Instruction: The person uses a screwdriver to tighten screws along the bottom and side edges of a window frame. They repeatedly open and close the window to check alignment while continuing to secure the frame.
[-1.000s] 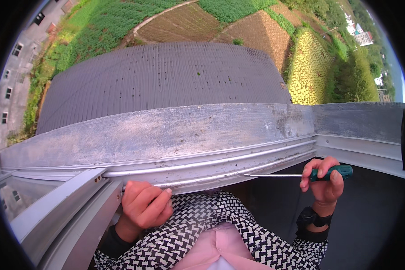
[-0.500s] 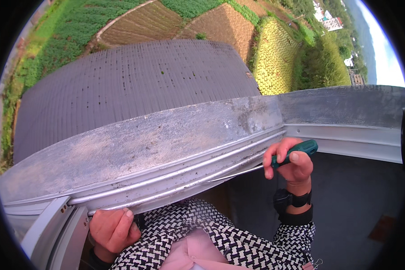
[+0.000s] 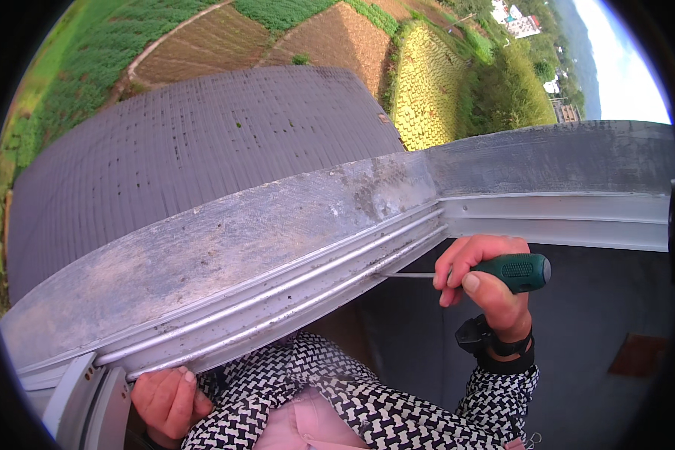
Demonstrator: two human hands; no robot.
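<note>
My right hand [image 3: 495, 296] is closed round the dark green handle of a screwdriver [image 3: 523, 272]. Its thin metal shaft points left, and the end meets the inner side of the silver window track [image 3: 277, 301], close to the corner. My left hand [image 3: 165, 403] is curled up at the track's near left end, fingertips against the inner edge. Whether anything small sits in those fingers is hidden. Beside that hand, two upright metal sash frames [image 3: 106, 409] stand in the track.
A weathered grey ledge [image 3: 225, 232] runs outside the track and turns at the corner [image 3: 435, 180]. Beyond and below lie a corrugated roof [image 3: 202, 142] and farm fields. A dark surface [image 3: 570, 345] spreads under my right arm, with a reddish-brown patch [image 3: 639, 355].
My right hand has lowered and turned the screwdriver, so its shaft lies nearly level and its tip has shifted right along the track. The view has swung slightly; my left hand stays by the track's end.
</note>
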